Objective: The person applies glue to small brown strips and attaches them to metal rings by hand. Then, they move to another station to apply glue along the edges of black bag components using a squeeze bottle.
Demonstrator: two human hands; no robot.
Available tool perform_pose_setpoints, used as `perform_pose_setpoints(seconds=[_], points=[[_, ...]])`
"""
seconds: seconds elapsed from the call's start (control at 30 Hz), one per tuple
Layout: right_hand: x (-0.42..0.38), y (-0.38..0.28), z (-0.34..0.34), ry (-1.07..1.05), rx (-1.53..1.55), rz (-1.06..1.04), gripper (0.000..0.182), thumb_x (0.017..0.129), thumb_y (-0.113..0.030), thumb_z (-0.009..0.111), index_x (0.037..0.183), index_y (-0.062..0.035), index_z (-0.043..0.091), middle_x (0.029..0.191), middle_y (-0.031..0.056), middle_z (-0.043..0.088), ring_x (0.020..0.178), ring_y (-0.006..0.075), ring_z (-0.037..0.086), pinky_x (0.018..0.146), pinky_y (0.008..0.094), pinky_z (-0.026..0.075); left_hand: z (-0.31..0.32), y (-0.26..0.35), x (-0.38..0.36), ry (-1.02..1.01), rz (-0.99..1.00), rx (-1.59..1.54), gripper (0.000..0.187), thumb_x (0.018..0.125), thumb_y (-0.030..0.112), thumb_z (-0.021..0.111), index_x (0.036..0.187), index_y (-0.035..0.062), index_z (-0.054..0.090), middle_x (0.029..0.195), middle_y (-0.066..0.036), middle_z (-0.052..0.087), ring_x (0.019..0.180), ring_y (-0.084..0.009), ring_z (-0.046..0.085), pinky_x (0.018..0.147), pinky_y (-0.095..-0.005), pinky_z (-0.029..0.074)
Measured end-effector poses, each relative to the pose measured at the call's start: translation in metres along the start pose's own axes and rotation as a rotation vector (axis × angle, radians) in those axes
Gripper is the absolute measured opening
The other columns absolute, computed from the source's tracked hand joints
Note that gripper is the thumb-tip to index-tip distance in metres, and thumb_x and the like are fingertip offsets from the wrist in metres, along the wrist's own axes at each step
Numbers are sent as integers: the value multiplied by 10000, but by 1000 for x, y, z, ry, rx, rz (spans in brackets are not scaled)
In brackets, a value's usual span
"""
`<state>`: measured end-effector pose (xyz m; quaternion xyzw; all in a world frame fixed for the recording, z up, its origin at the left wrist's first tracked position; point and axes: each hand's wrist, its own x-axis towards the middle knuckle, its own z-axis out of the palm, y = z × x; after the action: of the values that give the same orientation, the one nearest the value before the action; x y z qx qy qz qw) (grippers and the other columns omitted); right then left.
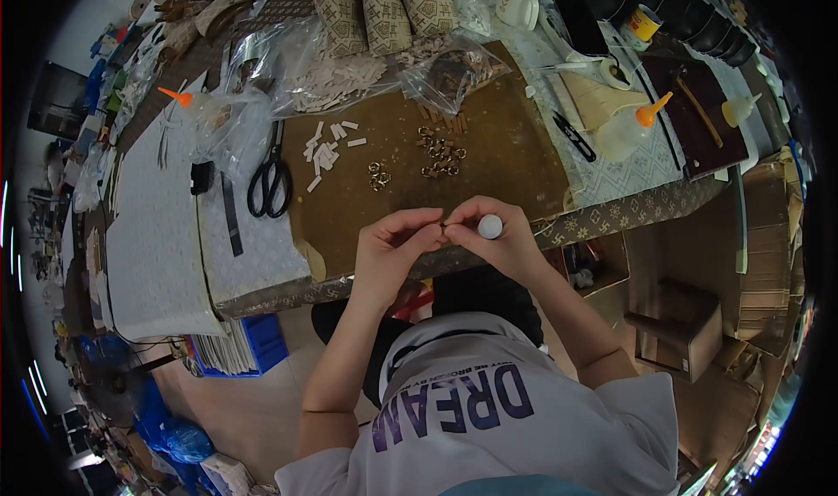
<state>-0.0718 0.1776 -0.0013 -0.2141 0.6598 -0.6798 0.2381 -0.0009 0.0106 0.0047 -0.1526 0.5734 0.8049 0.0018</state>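
My left hand (394,241) and my right hand (508,243) meet at the front edge of the brown work mat (489,160). Thumbs and forefingers of both pinch a tiny dark piece (443,225), too small to name. A white round-ended object (490,226) also sits in my right hand, its body hidden by the fingers. Ahead of my hands lie several gold-coloured metal clasps (380,177). More metal hardware with brown tabs (442,156) lies to their right. Small white strips (325,154) are scattered at the mat's left.
Black scissors (270,186) and a dark strip (231,217) lie left of the mat. Plastic bags of pieces (340,77) and patterned pouches (375,12) stand behind. Right are a black cutter (573,136), an orange-tipped bottle (627,134), a mug (520,0) and a phone (580,25).
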Motion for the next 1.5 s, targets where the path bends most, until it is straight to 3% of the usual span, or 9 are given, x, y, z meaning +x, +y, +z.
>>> perform_pose_setpoints(seconds=[0.2, 0.3, 0.4, 0.7, 1.1, 1.2, 1.3, 1.4, 1.5], points=[[0, 8, -1, 20, 73, -2, 157, 798, -51, 694, 909, 0, 596, 839, 29, 615, 767, 83, 578, 678, 219, 471, -3, -3, -2, 36, -22, 29, 176, 811, -16, 651, 986, -15, 663, 875, -89, 675, 801, -125, 642, 727, -233, 517], [-2, -2, -8, 100, -213, 13, 233, 813, -103, 697, 982, -8, 567, 868, 41, 594, 786, 100, 571, 661, 242, 469, -9, -1, 1, 67, -89, -100, 191, 811, -8, 654, 1003, -9, 658, 877, -98, 674, 796, -142, 650, 718, -232, 523], [-10, -2, -11, 76, -190, -25, 281, 826, -142, 687, 1037, -21, 546, 869, 69, 585, 773, 137, 577, 640, 281, 471, -16, 2, 2, 56, -197, -234, 214, 809, 7, 664, 1021, -12, 649, 882, -106, 673, 802, -160, 656, 719, -241, 532], [-16, -27, -14, -9, -624, -254, 294, 761, -107, 699, 1025, -56, 581, 842, 116, 576, 745, 313, 566, 647, 369, 482, -23, 9, 0, 9, -278, -257, 248, 824, 28, 654, 1061, -38, 627, 890, -117, 670, 794, -178, 674, 706, -226, 558], [-15, -30, -10, -2, -702, -333, 297, 730, -74, 696, 1003, -66, 577, 799, 114, 552, 758, 324, 556, 656, 393, 470, -24, 7, -2, 31, -281, -255, 247, 826, 25, 650, 1064, -39, 627, 892, -124, 671, 787, -178, 675, 695, -222, 559], [-14, -28, -10, -6, -703, -321, 294, 746, -81, 695, 1015, -67, 577, 820, 118, 560, 763, 315, 560, 662, 368, 476, -24, 7, -2, 29, -285, -276, 249, 826, 25, 650, 1066, -37, 624, 901, -123, 670, 802, -180, 673, 710, -225, 557], [-14, -30, -13, 51, -510, -246, 289, 794, -107, 690, 1054, -55, 574, 857, 79, 590, 771, 213, 581, 681, 298, 477, -26, 4, -2, 17, -279, -344, 248, 828, 24, 648, 1068, -34, 623, 910, -120, 668, 821, -182, 669, 730, -231, 554], [-19, -25, -17, 143, -35, 22, 298, 838, -101, 665, 1094, 0, 551, 948, 19, 574, 830, 105, 523, 756, 217, 424, -24, 4, -2, 19, -283, -344, 251, 829, 25, 648, 1071, -32, 621, 920, -120, 665, 832, -184, 666, 744, -236, 552], [-17, -19, -21, 89, 42, 51, 344, 839, -70, 659, 1152, 10, 541, 1002, 12, 543, 879, 86, 504, 789, 207, 412, -26, 2, -3, 11, -266, -300, 252, 830, 27, 647, 1074, -31, 620, 922, -120, 665, 830, -185, 668, 737, -232, 554]])
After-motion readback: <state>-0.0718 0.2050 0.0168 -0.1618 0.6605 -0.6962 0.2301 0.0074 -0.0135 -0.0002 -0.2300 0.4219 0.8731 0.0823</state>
